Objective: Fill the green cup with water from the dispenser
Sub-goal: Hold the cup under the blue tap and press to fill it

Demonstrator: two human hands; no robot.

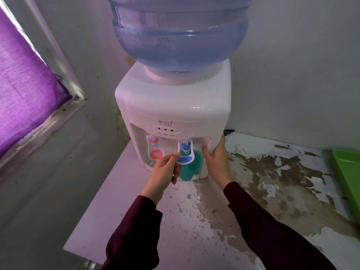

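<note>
Pinching the blue tap lever [185, 159] above the green cup [190, 168], left hand [165, 170]; right hand [216, 160] grips the dispenser's [173, 106] corner edge.

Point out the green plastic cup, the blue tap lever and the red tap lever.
green plastic cup [188, 173], head view, front wall.
blue tap lever [185, 160], head view, blue ring.
red tap lever [155, 153], head view, red ring.

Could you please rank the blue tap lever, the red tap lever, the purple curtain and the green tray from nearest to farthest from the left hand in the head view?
1. Blue tap lever: at the left hand's fingertips.
2. Red tap lever: just up-left, on the dispenser's left side.
3. Purple curtain: far left, over the window.
4. Green tray: far right edge of the counter.
</note>
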